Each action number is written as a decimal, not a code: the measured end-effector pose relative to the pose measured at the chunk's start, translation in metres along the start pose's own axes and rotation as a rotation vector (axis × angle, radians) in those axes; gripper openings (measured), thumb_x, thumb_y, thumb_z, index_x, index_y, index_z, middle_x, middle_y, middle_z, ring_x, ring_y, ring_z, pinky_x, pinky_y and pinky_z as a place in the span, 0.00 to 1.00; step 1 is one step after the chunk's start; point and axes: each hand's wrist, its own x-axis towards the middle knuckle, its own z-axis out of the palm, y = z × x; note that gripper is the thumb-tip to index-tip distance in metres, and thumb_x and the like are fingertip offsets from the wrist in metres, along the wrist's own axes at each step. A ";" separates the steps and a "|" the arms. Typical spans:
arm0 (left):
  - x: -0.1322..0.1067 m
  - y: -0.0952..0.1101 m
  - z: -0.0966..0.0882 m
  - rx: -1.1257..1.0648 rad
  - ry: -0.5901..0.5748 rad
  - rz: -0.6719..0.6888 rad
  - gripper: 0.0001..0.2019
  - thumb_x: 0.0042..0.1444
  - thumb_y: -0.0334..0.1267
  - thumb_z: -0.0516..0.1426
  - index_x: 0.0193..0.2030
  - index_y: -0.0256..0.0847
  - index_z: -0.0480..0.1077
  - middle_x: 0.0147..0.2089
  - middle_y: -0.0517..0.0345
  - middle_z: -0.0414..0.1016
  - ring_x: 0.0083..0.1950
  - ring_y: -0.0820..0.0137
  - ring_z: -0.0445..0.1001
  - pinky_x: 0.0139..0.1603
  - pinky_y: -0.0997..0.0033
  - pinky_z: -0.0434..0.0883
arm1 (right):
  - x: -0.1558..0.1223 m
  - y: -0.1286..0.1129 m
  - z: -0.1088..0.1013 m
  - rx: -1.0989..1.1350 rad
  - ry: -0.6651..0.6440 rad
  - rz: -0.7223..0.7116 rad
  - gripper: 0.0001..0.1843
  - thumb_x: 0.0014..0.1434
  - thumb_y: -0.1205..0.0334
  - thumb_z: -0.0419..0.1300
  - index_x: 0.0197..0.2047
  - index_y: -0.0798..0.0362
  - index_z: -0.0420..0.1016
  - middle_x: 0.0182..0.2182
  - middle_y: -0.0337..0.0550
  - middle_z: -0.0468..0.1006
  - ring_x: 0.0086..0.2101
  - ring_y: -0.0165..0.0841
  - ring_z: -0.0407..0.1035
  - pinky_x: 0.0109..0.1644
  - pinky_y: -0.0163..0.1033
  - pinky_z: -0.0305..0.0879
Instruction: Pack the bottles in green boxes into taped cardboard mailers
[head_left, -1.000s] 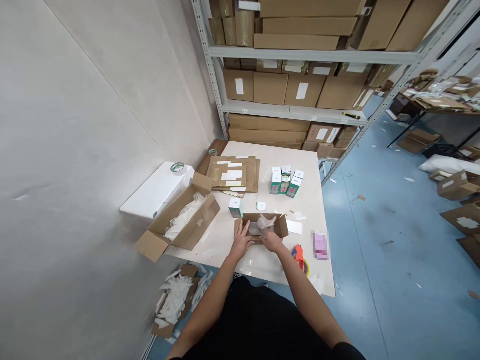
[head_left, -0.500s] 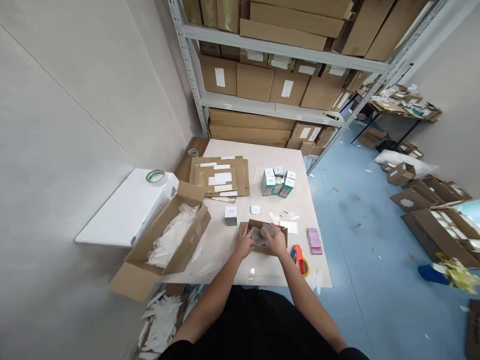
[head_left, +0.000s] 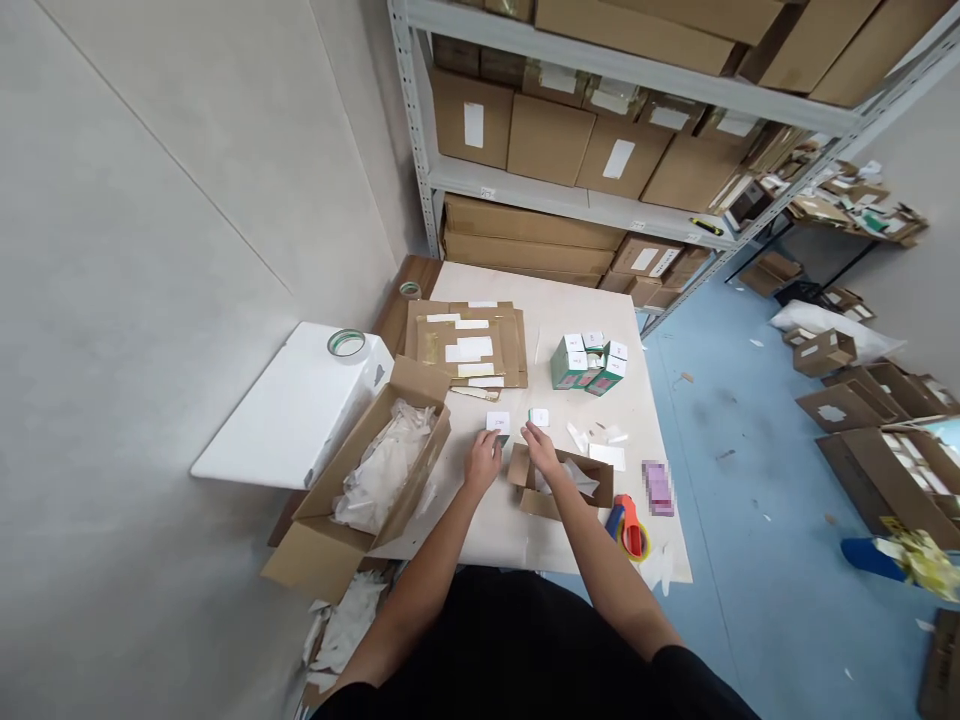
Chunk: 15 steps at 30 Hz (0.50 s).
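My left hand [head_left: 483, 462] has its fingers closed at the near side of a small green-and-white box [head_left: 497, 421] standing on the table. Part of the box is hidden behind the fingers. My right hand [head_left: 540, 450] reaches across the open brown carton [head_left: 541, 506], fingers stretched out. Its fingertips are close to a smaller white-and-green item [head_left: 539, 416]; whether they touch it I cannot tell. Translucent wrapping [head_left: 576, 482] lies inside the carton, partly covered by my right forearm.
Several green-and-white boxes [head_left: 589, 364] stand together at the back right. Flattened cardboard [head_left: 514, 345] lies further back. A long carton of plastic wrapping [head_left: 431, 470] is on the left. An orange tape dispenser [head_left: 628, 515] and a purple pack [head_left: 658, 488] sit at the right edge.
Both hands have left the wrapping inside the brown carton. My left hand has moved to the small box, my right toward the smaller white-and-green item. The camera view has shifted.
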 end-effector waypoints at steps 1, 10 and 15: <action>0.007 -0.006 -0.006 -0.003 0.011 -0.012 0.22 0.66 0.33 0.51 0.65 0.43 0.70 0.60 0.46 0.74 0.62 0.58 0.72 0.64 0.57 0.70 | 0.007 -0.002 0.009 0.010 -0.011 0.012 0.39 0.62 0.33 0.57 0.64 0.52 0.75 0.66 0.52 0.72 0.68 0.44 0.62 0.72 0.51 0.58; 0.031 -0.049 -0.014 -0.151 -0.036 -0.293 0.32 0.65 0.47 0.56 0.72 0.37 0.60 0.62 0.38 0.74 0.63 0.54 0.73 0.62 0.56 0.70 | 0.008 -0.007 0.074 0.188 -0.156 0.085 0.43 0.68 0.30 0.40 0.65 0.53 0.75 0.60 0.54 0.77 0.59 0.41 0.74 0.56 0.46 0.75; 0.028 -0.050 -0.018 -0.029 -0.007 -0.364 0.38 0.62 0.51 0.60 0.75 0.36 0.58 0.56 0.38 0.75 0.53 0.54 0.77 0.53 0.60 0.72 | -0.003 -0.011 0.093 0.284 -0.173 0.101 0.39 0.69 0.33 0.44 0.64 0.53 0.75 0.60 0.55 0.78 0.59 0.43 0.74 0.56 0.47 0.75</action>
